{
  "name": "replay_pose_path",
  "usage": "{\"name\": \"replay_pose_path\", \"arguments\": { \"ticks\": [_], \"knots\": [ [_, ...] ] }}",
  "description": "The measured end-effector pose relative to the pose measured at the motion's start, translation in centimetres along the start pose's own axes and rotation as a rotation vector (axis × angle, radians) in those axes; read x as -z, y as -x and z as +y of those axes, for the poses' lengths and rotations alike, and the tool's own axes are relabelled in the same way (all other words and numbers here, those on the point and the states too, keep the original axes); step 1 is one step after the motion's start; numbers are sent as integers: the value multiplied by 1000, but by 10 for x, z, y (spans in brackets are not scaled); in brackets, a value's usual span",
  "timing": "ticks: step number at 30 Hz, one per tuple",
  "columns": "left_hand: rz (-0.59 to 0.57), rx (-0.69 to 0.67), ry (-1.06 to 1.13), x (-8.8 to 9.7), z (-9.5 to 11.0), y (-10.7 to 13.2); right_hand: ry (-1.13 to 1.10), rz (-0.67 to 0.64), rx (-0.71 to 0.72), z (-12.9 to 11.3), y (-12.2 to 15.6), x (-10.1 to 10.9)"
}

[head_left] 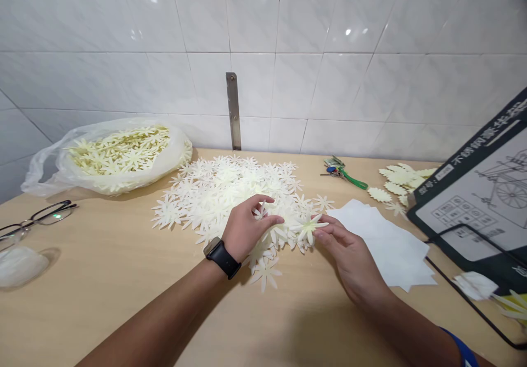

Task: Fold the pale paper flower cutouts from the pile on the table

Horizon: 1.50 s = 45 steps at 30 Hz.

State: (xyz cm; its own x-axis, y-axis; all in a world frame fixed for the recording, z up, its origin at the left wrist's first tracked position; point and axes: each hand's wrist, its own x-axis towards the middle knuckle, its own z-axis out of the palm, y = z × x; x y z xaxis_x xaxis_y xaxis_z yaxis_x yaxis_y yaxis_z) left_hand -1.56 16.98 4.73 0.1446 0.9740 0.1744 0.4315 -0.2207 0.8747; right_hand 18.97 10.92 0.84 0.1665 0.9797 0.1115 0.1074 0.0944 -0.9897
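Over the front of a heaped pile of pale, flower-shaped cutouts [230,185], my left hand [247,224] is curled, wearing a black watch. White petals [261,210] stick up between its thumb and index finger, so it appears to hold a white flower cutout; its other fingers are hidden. To the right, my right hand [346,251] pinches a pale yellow-green flower cutout [308,227] between thumb and fingers, at the pile's right edge. One loose white flower cutout [265,272] lies on the table in front of the pile.
On the table [135,279], a plastic bag [181,161] of yellowish cutouts stands back left, near glasses [28,224] and a white bundle [20,267]. At right are white sheets [381,240], keys with a green strap [354,180], oval cutouts [399,177] and a leaning printed box [477,202].
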Motion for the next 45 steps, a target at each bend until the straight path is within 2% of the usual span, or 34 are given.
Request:
{"name": "replay_pose_path", "arguments": {
  "ticks": [6, 8, 10, 11, 13, 16, 18, 20, 22, 32, 41, 45],
  "knots": [
    [191, -409, -354, 0, 1, 6, -5, -2, 3, -4, 1, -1],
    [179, -492, -300, -2, 5, 12, -7, 5, 24, -5, 2, -2],
    [115, -536, -157, -6, 9, 18, -10, 6, 42, -6, 2, -2],
    [69, -528, -83, -9, 10, 20, -9, 2, 49, -6, 2, -2],
    [-36, -421, 69, -15, 13, 24, -6, -11, 62, -8, 3, -2],
    [-193, -120, 329, -23, 14, 26, 13, -39, 73, -9, 3, -2],
    [-296, 33, 457, -25, 15, 26, 40, -58, 80, -10, 4, -3],
    [-385, 110, 491, -24, 17, 24, 74, -68, 88, -11, 5, -3],
    [-423, 154, 476, -21, 19, 23, 113, -65, 102, -11, 6, -3],
    [-367, 171, 437, -16, 15, 18, 292, 6, 315, -15, 10, -5],
    [-393, 132, 347, -18, 13, 19, 184, -81, 162, -18, 6, -4],
    [-401, 117, 431, -15, 14, 16, 191, -10, 187, -16, 5, -2]
  ]
}}
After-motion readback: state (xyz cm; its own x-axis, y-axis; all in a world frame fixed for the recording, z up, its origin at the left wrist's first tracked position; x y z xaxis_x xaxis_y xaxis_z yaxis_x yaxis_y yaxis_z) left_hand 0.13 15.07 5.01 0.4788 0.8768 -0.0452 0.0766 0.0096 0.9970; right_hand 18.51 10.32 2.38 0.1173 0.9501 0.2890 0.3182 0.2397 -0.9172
